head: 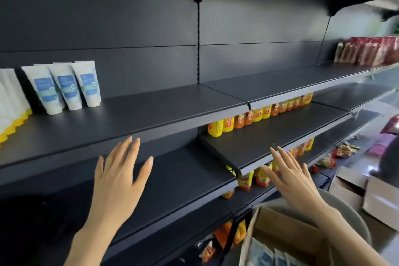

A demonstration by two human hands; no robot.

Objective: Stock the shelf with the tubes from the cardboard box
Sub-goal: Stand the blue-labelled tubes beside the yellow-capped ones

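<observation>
A: Where are your tubes at?
B: A few stand on the shelf upper left, more lie in the cardboard box by you. Your left hand and right hand are spread flat, holding nothing.

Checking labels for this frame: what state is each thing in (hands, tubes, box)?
left hand: open, fingers spread, holding nothing.
right hand: open, fingers straight, holding nothing.
shelf tubes: upright on their caps, side by side.
cardboard box: flaps open.
boxed tubes: inside the box, not yet taken out.
</observation>
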